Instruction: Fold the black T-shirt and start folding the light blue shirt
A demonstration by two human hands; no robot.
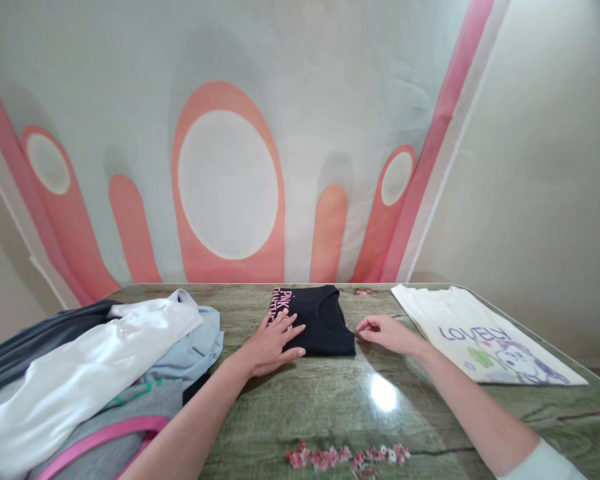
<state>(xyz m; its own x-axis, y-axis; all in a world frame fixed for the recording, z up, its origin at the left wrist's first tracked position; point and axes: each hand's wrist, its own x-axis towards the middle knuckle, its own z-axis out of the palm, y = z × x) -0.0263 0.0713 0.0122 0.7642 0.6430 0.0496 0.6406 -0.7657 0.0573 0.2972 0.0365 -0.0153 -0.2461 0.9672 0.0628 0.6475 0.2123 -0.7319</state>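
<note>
Clothes [110,353] | black shirt [325,330] apart, left hand [275,343] atop | right hand [387,333] perhaps touching edge

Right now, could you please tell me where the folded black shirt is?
In the head view, the folded black shirt lies between the clothes pile on the left and the white shirt on the right, under the left hand.

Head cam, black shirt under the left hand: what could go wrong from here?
1. The left hand, spread on the folded black cloth shirt with pink lettering, could drag its layers askew if it slides.
2. The right forearm passes close to the flat white cloth shirt printed LOVELY and might nudge or crease it.
3. The left forearm overlaps the loose heap of white, grey and blue garments in this view and could disturb it.
</note>
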